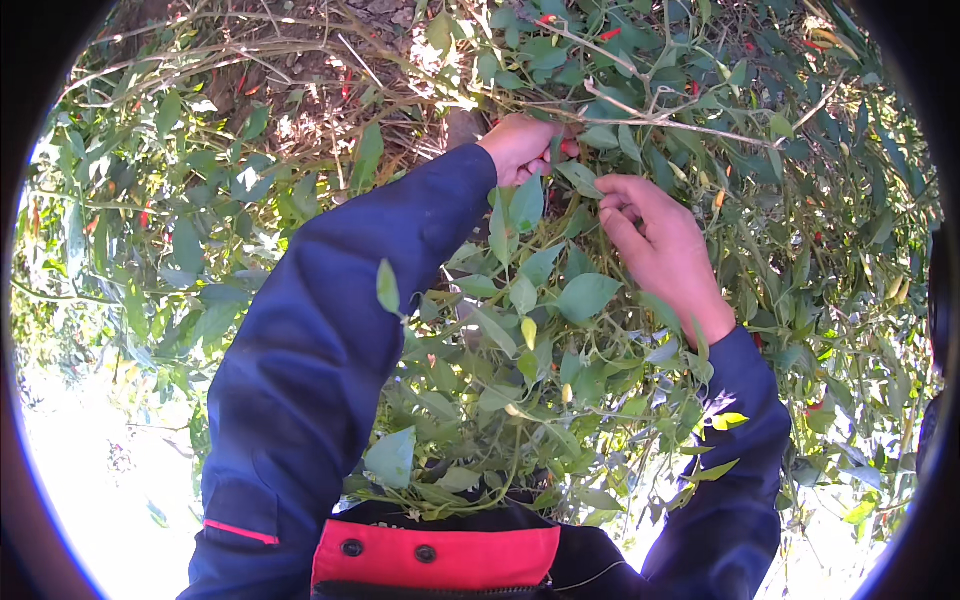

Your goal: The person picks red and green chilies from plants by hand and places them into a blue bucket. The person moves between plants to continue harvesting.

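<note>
My left hand [525, 148] reaches into a chili pepper plant at the upper middle, its fingers curled. Red shows between those fingers, apparently chili peppers [545, 155]; leaves partly cover the fingertips. To its right, my right hand [660, 244] has its thumb and fingers bent together. Its fingertips meet the edge of a green leaf [580, 178], which they seem to pinch. Below both hands spreads leafy growth with a pale yellow-green chili pepper [529, 332] hanging in it.
Bare, dry branches [675, 122] cross just above my hands. Soil with dry straw [315, 112] lies at the upper left. More red chili peppers [610, 34] hang among the upper leaves, and an orange one [719, 199] is right of my right hand. Dense foliage surrounds both sleeves.
</note>
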`<state>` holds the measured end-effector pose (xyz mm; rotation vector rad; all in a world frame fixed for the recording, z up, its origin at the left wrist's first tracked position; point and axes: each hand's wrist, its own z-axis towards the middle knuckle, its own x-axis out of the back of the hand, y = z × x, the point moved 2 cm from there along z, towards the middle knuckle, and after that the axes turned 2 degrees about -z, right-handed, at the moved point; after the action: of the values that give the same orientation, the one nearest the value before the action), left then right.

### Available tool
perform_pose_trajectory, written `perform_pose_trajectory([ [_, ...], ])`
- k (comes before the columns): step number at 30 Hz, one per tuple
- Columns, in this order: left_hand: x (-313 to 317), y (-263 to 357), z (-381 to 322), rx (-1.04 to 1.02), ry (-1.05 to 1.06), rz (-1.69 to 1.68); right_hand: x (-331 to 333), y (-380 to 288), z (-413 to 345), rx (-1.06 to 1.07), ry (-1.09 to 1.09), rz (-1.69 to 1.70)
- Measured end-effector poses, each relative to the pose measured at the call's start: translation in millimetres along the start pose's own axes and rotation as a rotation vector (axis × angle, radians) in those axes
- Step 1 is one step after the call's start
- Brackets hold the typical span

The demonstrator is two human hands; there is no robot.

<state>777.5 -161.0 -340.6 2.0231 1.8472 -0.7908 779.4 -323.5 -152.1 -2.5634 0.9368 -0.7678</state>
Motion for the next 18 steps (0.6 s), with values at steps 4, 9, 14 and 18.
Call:
perform_pose_trajectory([
  [4, 9, -15, -24, -0.097, -0.025, 0.125, -1, 3, 0, -0.038, -0.010, 0.050],
  [9, 17, 2, -86, -0.321, -0.227, -0.022, -2, 3, 7, -0.051, -0.020, 0.034],
  [14, 44, 28, -160, -0.383, -0.106, -0.242, -2, 5, 8, -0.017, -0.015, 0.015],
  [18, 37, -10, -205, -0.379, 0.003, -0.027, 3, 0, 6, -0.034, -0.118, -0.002],
])
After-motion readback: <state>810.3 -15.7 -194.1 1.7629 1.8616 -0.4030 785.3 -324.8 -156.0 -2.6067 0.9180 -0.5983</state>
